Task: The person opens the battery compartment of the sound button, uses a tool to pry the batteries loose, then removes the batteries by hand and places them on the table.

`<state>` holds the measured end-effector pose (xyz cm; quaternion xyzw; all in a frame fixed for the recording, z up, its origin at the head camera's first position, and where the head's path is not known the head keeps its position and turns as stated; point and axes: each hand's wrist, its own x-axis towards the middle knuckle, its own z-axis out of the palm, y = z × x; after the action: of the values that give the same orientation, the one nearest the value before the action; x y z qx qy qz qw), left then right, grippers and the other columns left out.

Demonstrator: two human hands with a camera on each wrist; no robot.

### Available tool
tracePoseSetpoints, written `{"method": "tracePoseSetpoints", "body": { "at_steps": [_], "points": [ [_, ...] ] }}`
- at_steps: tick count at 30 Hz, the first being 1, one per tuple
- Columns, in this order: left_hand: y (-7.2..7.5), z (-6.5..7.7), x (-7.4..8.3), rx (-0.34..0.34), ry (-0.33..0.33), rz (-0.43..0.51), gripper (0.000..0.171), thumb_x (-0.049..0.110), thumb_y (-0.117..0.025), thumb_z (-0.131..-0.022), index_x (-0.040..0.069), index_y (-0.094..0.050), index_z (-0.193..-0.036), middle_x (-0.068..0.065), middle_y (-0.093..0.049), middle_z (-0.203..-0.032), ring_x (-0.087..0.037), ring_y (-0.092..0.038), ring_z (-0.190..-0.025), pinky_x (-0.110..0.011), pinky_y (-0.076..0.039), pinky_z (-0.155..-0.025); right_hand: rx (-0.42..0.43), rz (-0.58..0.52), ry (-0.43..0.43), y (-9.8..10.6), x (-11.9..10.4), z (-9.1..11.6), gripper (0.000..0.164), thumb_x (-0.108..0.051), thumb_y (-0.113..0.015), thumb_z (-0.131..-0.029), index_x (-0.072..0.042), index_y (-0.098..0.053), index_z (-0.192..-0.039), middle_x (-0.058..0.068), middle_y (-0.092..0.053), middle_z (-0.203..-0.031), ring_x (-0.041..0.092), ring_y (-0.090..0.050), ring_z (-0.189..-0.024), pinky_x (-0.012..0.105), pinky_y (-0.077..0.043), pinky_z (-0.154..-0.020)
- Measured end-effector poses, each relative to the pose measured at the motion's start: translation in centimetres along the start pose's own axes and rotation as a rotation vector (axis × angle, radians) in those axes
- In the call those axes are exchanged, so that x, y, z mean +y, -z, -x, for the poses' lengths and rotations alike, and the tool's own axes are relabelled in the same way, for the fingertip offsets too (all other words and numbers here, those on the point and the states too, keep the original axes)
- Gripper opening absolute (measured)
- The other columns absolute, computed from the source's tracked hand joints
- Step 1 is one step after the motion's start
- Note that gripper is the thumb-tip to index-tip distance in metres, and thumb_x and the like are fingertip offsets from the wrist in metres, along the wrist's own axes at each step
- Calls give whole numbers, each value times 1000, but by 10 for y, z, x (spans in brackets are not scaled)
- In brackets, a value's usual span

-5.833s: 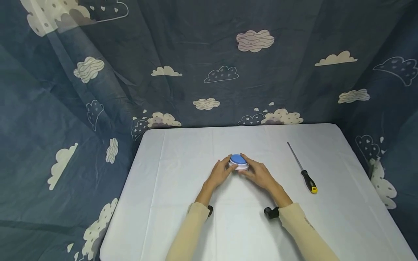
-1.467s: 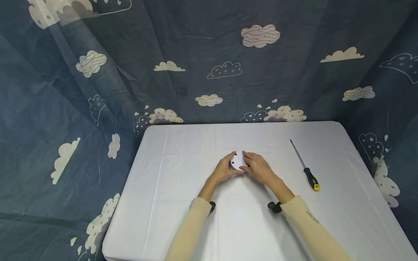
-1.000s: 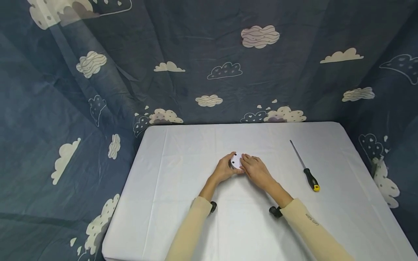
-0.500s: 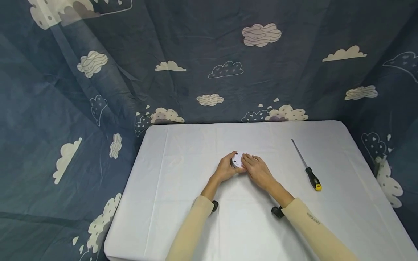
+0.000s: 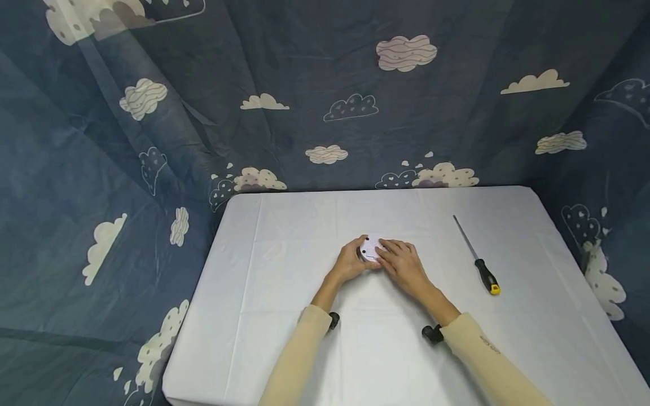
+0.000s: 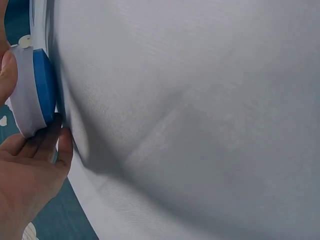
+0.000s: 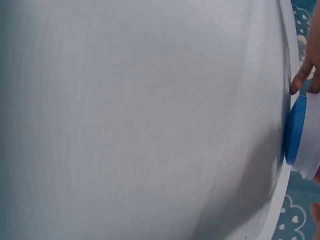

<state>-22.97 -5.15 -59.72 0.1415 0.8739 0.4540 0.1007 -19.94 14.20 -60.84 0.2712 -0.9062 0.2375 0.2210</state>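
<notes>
A round push button with a white body and blue top is held upside down over the table, its white underside with small black dots facing up in the head view. My left hand grips its rim, index finger on the far side and thumb on the near side. My right hand lies over the right part of the underside, fingers fairly straight and touching it. In the left wrist view the blue top faces the tablecloth, with my left fingers against the white side. The right wrist view shows the blue top at its edge.
A screwdriver with a black and yellow handle lies on the white-covered table, right of my hands. A dark cloud-print curtain hangs behind the table and along both sides.
The push button was turned from blue top up to underside up. Over the last half second my right fingers spread and shifted slightly right, showing more of the underside. The left hand keeps its grip.
</notes>
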Motion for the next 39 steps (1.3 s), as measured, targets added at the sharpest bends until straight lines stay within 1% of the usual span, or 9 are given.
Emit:
{"method": "tracePoseSetpoints", "body": {
  "at_steps": [6,11,16,24,28,31,33,37,39],
  "points": [
    [0,-2,-2,22,-21,25,93,27,-91,-81,-1,-42,-156,-20,-49,-158,-32,-47,-148,-40,-38,-124,64,-109,-52,-3,6,-1,28,-15,-81,-87,-4,-80,-112,18,-71,-128,36,-62,-112,54,-42,-90],
    [0,-1,-2,16,-11,49,94,26,-92,-80,0,-43,-155,-20,-51,-156,-31,-48,-147,-39,-39,-124,61,-157,-72,-4,7,0,24,-14,-79,-89,-4,-80,-110,18,-72,-126,36,-61,-112,52,-40,-90],
    [1,0,1,17,2,49,93,24,-91,-81,0,-42,-155,-19,-50,-157,-32,-47,-148,-39,-38,-124,45,-203,-123,-3,9,2,25,-15,-83,-85,-5,-80,-107,20,-69,-126,39,-58,-113,51,-38,-90],
    [1,0,1,13,10,37,92,25,-91,-81,0,-43,-156,-18,-50,-157,-31,-46,-149,-39,-38,-125,8,-352,-288,1,13,2,28,-13,-89,-80,-5,-80,-104,21,-60,-114,37,-51,-106,45,-33,-90],
    [1,0,1,12,15,21,94,26,-92,-80,0,-42,-156,-19,-49,-158,-32,-45,-150,-39,-36,-126,-42,-471,-406,3,16,1,29,-11,-89,-80,-2,-79,-106,16,-56,-102,28,-51,-100,36,-38,-91],
    [0,0,0,9,13,25,94,26,-92,-80,1,-42,-156,-19,-49,-158,-31,-45,-150,-39,-36,-126,-94,-545,-491,4,19,-1,30,-13,-88,-81,-2,-78,-107,13,-53,-95,22,-50,-91,24,-42,-80],
    [0,-1,-1,9,5,41,94,25,-92,-80,1,-43,-156,-18,-50,-157,-31,-46,-149,-39,-36,-126,-122,-584,-533,5,20,-3,30,-14,-88,-82,-2,-77,-107,11,-52,-93,19,-48,-86,19,-41,-73],
    [0,0,-1,12,-11,89,92,22,-92,-80,1,-44,-155,-17,-52,-156,-30,-49,-147,-39,-39,-124,-127,-632,-579,9,23,-5,32,-16,-90,-80,-2,-76,-106,13,-51,-92,19,-45,-83,17,-37,-66],
    [0,0,-2,12,-17,111,91,20,-92,-80,0,-44,-155,-17,-53,-155,-29,-50,-146,-39,-40,-124,-112,-624,-589,11,26,-5,34,-18,-91,-79,-2,-76,-106,12,-51,-92,18,-45,-82,17,-37,-65]
  ]
}}
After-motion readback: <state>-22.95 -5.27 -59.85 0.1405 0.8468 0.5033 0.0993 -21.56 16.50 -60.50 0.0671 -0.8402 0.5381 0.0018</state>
